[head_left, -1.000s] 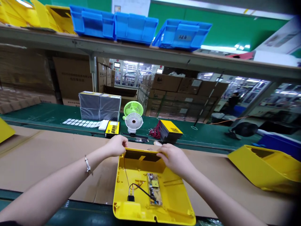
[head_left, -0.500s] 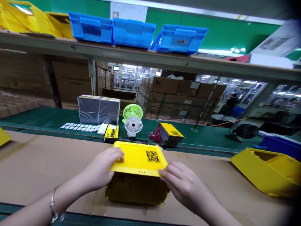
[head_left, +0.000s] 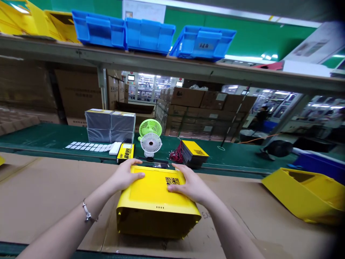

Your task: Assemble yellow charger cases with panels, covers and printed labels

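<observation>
A yellow plastic housing (head_left: pixel 159 205) with a QR code on its top face lies on the cardboard in front of me, its dark open side toward me. My left hand (head_left: pixel 129 175) grips its upper left edge, thumb on the top face and fingers over the far side. At the upper right, my right hand (head_left: pixel 187 183) holds it too, the thumb across the QR code and the fingertips at the back edge. The fingers behind the housing are partly hidden.
Another yellow housing (head_left: pixel 304 194) lies at the right. Behind are a white fan (head_left: pixel 151 144), a green fan (head_left: pixel 151 126), a stack of yellow-topped panels (head_left: pixel 194 153), red wires (head_left: pixel 176 153) and wrapped grey blocks (head_left: pixel 110 126). Blue bins (head_left: pixel 151 36) stand on the shelf above.
Both hands have shifted from the housing's near corners and left side to its far upper edge. The top face now sits flush with the body, where its front edge looked raised before.
</observation>
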{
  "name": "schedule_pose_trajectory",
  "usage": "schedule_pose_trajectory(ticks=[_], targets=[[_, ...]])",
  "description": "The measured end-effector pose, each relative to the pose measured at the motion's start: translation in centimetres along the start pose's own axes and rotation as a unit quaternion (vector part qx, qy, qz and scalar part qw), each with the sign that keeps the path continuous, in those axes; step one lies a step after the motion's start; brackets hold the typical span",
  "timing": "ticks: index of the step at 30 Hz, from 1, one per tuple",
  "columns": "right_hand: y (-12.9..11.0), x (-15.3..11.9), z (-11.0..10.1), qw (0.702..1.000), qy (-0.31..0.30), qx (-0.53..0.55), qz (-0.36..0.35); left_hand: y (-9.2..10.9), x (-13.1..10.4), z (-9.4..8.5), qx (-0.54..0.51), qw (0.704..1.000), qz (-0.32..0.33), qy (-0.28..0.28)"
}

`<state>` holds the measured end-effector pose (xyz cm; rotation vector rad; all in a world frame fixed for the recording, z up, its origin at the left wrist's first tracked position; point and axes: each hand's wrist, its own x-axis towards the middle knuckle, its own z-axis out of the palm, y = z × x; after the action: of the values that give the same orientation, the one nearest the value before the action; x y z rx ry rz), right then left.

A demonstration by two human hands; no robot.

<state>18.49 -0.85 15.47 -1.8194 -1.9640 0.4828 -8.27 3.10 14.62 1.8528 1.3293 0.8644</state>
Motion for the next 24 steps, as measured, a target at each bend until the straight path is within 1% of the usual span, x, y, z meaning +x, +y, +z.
schedule_pose_trajectory(ticks=[4,7,9,12,15,17,20,22,24], targets=[[-0.8,1.6,0.7,1.000,-0.009,-0.004,0.021,-0.5,1.7,0.4,0.021,0.999,0.014,0.027],[-1.2,2.3,1.0,1.000,0.006,-0.013,0.010,-1.6,3.8,0.6,0.035,0.999,0.015,0.036],[-1.3,2.4,1.0,1.000,0.009,-0.019,-0.002,-3.0,5.9,0.5,0.044,0.998,0.003,0.042],[-1.4,2.4,0.9,1.000,0.015,-0.022,-0.014,-5.9,9.1,0.1,0.078,0.995,-0.020,0.061],[-1.4,2.4,0.8,0.999,0.025,-0.012,-0.018,-9.2,11.0,0.0,0.140,0.985,-0.035,0.094],[-1.5,2.4,0.8,1.000,0.024,0.002,-0.020,-11.0,11.3,0.3,0.176,0.978,-0.037,0.105],[-1.5,2.4,0.8,0.999,0.022,0.018,-0.020,-13.1,10.5,0.9,0.207,0.973,-0.032,0.100],[-1.4,2.4,0.9,0.999,0.022,0.021,-0.018,-13.8,9.6,1.2,0.215,0.971,-0.016,0.099],[-1.3,2.4,0.9,0.999,0.022,0.021,-0.013,-14.0,8.7,1.1,0.211,0.972,0.003,0.105]])
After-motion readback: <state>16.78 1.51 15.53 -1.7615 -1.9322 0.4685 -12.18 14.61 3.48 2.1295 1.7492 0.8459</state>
